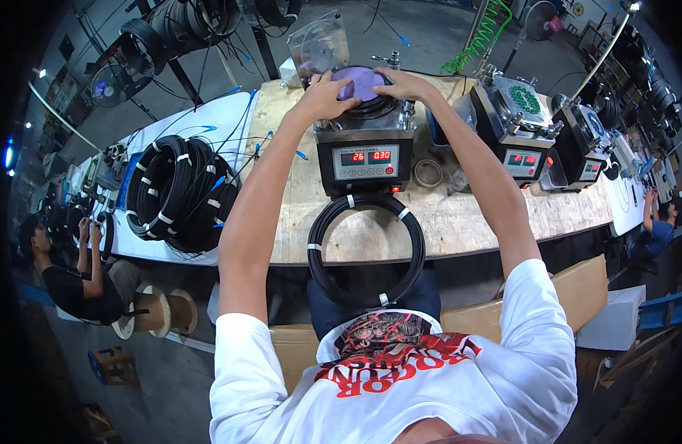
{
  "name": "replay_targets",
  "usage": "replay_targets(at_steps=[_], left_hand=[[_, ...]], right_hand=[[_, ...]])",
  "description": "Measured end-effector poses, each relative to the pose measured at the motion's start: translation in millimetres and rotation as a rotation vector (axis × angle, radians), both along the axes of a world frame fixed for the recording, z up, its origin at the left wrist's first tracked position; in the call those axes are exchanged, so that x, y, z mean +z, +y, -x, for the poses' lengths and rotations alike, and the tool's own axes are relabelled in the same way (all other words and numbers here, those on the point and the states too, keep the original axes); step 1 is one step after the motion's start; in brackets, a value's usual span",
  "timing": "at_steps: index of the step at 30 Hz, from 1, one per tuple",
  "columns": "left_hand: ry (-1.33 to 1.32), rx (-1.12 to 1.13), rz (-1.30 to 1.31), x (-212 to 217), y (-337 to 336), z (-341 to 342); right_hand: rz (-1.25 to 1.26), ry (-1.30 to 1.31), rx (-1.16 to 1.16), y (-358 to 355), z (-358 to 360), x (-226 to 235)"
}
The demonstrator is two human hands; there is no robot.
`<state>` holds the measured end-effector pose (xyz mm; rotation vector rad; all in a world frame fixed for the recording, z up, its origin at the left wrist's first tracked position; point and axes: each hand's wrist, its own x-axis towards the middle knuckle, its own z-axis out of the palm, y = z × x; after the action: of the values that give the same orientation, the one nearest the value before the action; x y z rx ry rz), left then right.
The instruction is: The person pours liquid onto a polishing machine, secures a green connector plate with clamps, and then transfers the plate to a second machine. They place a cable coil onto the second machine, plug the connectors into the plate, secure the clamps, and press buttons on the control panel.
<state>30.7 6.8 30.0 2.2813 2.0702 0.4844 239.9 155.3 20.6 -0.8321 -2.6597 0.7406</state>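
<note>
Both my arms reach forward to a polishing machine with a red-lit display, standing on a wooden tabletop. On its round top lies a purple disc. My left hand grips the disc's left edge, thumb near the front. At the opposite edge, my right hand holds the disc with fingers curled over the rim. The underside of the disc is hidden, so I cannot tell whether it is lifted. A coil of black cable, tied with white bands, overhangs the table's front edge below the machine.
To the right stand another machine with a green-dotted plate and a third machine. A ring lies beside my machine. Black cable coils are heaped at left. A clear lid stands behind. Co-workers sit at both sides.
</note>
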Motion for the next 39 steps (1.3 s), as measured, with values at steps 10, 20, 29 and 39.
replay_targets(at_steps=[10,20,29,39], left_hand=[[0.021,0.134,0.000,-9.0,12.9,6.7],[0.112,0.150,0.042,5.5,16.0,-5.7],[0.122,0.108,-0.094,3.1,14.4,-20.0],[-0.144,0.208,-0.984,-8.1,0.2,2.0]], right_hand=[[-0.065,-0.033,-0.149,2.5,9.2,-8.7],[-0.100,-0.045,-0.272,-9.4,11.9,-8.1],[-0.125,0.001,-0.389,-0.1,-7.8,-20.9],[-0.185,0.701,-0.746,-103.4,-161.9,-83.6]])
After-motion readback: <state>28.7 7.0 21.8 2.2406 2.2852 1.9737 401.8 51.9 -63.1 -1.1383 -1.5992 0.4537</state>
